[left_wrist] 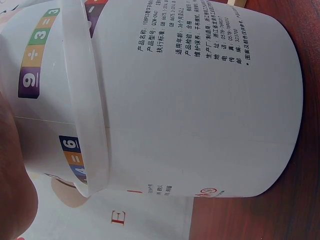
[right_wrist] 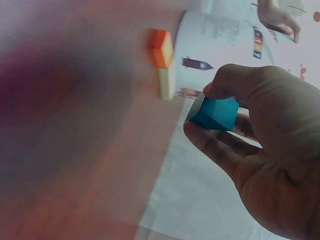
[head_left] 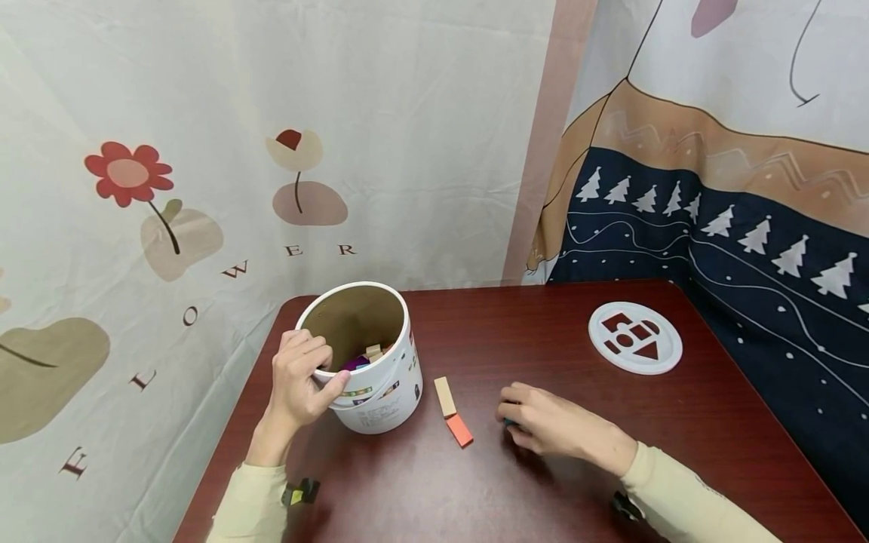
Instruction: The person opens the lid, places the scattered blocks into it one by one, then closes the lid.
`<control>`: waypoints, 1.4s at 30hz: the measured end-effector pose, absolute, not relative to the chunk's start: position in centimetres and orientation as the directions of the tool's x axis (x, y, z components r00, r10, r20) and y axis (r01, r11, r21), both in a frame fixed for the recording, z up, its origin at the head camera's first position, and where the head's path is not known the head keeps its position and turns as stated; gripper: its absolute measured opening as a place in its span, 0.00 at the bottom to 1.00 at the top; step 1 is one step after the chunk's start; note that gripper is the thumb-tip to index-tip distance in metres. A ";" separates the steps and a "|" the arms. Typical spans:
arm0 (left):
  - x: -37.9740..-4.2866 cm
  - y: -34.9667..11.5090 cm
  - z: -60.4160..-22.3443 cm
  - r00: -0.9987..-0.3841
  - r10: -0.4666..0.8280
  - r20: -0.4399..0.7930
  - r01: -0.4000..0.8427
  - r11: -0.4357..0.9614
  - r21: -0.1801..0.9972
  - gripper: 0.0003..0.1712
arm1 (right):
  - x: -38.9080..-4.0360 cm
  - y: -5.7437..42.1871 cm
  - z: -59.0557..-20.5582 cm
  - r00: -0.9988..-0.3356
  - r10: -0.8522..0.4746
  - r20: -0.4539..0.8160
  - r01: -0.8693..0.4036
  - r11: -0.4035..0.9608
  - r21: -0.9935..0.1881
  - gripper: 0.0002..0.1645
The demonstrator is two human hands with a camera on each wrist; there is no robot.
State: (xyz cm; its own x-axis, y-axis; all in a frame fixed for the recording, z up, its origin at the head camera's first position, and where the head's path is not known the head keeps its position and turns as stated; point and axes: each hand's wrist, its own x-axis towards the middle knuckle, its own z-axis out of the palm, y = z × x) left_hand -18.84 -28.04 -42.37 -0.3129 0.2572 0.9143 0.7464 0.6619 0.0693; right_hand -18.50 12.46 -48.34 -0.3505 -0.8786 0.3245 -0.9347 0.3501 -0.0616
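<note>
On the left of the table, my left hand [head_left: 299,377] grips the rim of a white bucket [head_left: 400,392], thumb outside and fingers over the edge. The bucket's printed side [left_wrist: 200,115] fills much of the left wrist view. My right hand [head_left: 553,424] pinches a small teal block [right_wrist: 220,114] between thumb and fingers, to the right of the bucket. Between bucket and right hand lie a plain wooden block [head_left: 444,397] and an orange block [head_left: 460,431], end to end at a slight angle. Inside the bucket are several coloured blocks [head_left: 373,352], partly hidden by its wall.
A white round lid [head_left: 668,341] with cut-out shapes lies at the right rear of the dark red table [head_left: 516,332]. Printed cloth [head_left: 434,151] hangs behind the table and along its right side. The bucket stands near the table's left edge.
</note>
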 end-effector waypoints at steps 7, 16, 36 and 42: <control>-18.8 -28.1 -42.5 -0.321 0.258 0.911 0.741 0.668 0.072 0.23 | -20.1 11.2 -45.9 -0.320 -0.872 0.371 -0.943 0.331 -0.034 0.11; -18.7 -28.2 -42.5 -0.320 0.256 0.912 0.741 0.668 0.072 0.23 | -21.8 9.2 -43.0 -0.265 -0.854 0.447 -0.959 0.282 -0.030 0.14; -18.7 -28.0 -42.4 -0.319 0.256 0.912 0.744 0.664 0.074 0.22 | -24.6 4.1 -37.2 -0.208 -0.789 0.579 -0.977 0.197 -0.082 0.09; -18.8 -28.0 -42.3 -0.316 0.257 0.913 0.745 0.663 0.071 0.22 | -25.0 2.1 -35.5 -0.221 -0.768 0.601 -0.975 0.187 -0.120 0.10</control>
